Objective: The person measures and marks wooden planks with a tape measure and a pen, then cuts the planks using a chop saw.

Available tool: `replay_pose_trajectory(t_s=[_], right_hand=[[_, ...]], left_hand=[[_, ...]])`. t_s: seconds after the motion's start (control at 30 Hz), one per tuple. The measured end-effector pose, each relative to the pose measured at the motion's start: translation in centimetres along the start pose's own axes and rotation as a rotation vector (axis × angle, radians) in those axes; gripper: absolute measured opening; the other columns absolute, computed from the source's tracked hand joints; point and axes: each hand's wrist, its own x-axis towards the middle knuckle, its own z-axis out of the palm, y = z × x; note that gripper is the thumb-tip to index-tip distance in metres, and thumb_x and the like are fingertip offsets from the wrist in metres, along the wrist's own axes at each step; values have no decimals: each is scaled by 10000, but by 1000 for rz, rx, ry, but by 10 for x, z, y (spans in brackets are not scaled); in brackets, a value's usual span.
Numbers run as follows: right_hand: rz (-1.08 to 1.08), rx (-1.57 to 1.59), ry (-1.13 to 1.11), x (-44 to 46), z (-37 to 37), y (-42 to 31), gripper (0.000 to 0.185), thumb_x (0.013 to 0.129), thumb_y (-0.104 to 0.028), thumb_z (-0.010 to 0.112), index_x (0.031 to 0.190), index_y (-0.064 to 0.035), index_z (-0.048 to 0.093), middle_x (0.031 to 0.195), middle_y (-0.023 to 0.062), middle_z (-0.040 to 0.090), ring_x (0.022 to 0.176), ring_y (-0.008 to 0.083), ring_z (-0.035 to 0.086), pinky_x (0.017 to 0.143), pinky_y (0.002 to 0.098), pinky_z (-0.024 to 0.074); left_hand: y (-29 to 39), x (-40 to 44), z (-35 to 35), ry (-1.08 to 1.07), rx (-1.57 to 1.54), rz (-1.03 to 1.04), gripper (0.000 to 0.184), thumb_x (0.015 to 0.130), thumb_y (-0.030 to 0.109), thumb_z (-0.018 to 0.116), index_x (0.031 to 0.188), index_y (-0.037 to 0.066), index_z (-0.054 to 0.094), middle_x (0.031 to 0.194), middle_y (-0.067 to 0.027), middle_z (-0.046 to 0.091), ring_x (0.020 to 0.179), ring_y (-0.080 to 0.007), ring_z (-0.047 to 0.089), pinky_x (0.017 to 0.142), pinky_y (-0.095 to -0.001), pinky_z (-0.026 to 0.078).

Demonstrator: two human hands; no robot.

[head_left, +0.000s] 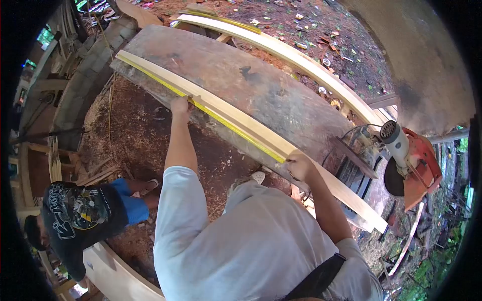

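Observation:
A long pale wooden board [251, 131] lies lengthwise on a worn workbench [201, 60]. Along its near edge stretches a yellow measuring tape [231, 125]. My left hand [180, 105] is closed at the tape's middle part, by the board's near edge. Farther right, my right hand [299, 167] is closed at the tape's right end, against the board. Small details between the fingers are hidden.
An orange circular saw [419, 165] stands at the bench's right end. Behind the bench lies a curved pale board [281, 50]. At the lower left is a person in a dark shirt [83, 210], beside another pale board [118, 271].

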Motion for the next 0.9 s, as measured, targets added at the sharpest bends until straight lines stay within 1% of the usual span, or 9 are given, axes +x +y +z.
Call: replay_pose_trajectory(t_s=[0.2, 0.33, 0.43, 0.5, 0.6, 0.73, 0.8, 0.83, 0.9], right_hand=[[18, 108, -95, 23, -5, -50, 342, 848, -286, 704, 888, 54, 691, 815, 253, 629, 792, 385, 634, 753, 445, 482], [2, 96, -93, 23, -3, -51, 357, 850, -297, 708, 892, 58, 692, 806, 256, 625, 780, 379, 634, 740, 441, 479], [126, 143, -78, 25, 5, -39, 372, 852, -308, 710, 886, 62, 691, 802, 257, 629, 775, 380, 636, 733, 444, 480], [38, 79, -19, 23, 7, -35, 375, 850, -314, 715, 890, 58, 690, 791, 246, 636, 762, 367, 642, 724, 441, 481], [163, 140, -109, 20, -1, -40, 376, 854, -323, 707, 900, 50, 690, 780, 232, 643, 754, 350, 647, 717, 435, 480], [94, 100, -148, 17, -4, -44, 403, 860, -354, 701, 914, 45, 692, 765, 219, 645, 745, 325, 651, 712, 419, 484], [230, 104, -118, 19, 0, -39, 297, 784, -256, 625, 939, -35, 747, 974, 267, 685, 914, 422, 666, 818, 486, 534], [236, 108, -115, 18, -1, -37, 297, 784, -256, 625, 939, -35, 747, 974, 267, 685, 914, 422, 666, 818, 486, 534], [167, 63, -73, 8, -5, -27, 322, 819, -289, 625, 964, -27, 742, 970, 271, 687, 906, 422, 669, 806, 491, 534]], left_hand=[[5, -10, 0, -50, 181, -36, 285, 1033, 220, 490, 1020, 41, 710, 837, -86, 613, 624, -171, 551, 537, -326, 481], [2, -14, 5, -10, 182, -35, 309, 1042, 245, 473, 1040, 74, 729, 832, -56, 597, 653, -165, 548, 559, -334, 475], [-10, -5, 3, -7, 19, -21, 331, 1033, 222, 463, 1014, 27, 729, 749, -51, 584, 590, -141, 514, 481, -302, 403], [-16, -3, -3, -65, 120, -29, 323, 1038, 291, 479, 1030, 98, 738, 841, -26, 592, 721, -142, 534, 626, -318, 461], [-18, -5, -2, -92, 125, 7, 320, 1039, 287, 476, 1029, 100, 736, 837, -21, 588, 727, -137, 528, 649, -326, 457], [-14, -10, 2, -29, 89, -3, 306, 1033, 285, 494, 1024, 99, 737, 825, -16, 579, 712, -137, 523, 649, -333, 454], [-12, -10, 3, -24, 116, -28, 271, 1011, 298, 537, 1022, 100, 722, 812, -20, 567, 706, -145, 536, 629, -331, 451], [-12, -11, 1, -31, 121, -30, 271, 1011, 298, 537, 1022, 100, 722, 812, -20, 567, 706, -145, 536, 629, -331, 451], [-18, -16, 4, -26, 48, 9, 277, 982, 265, 583, 853, 27, 648, 844, -85, 616, 608, -156, 538, 491, -314, 407]])
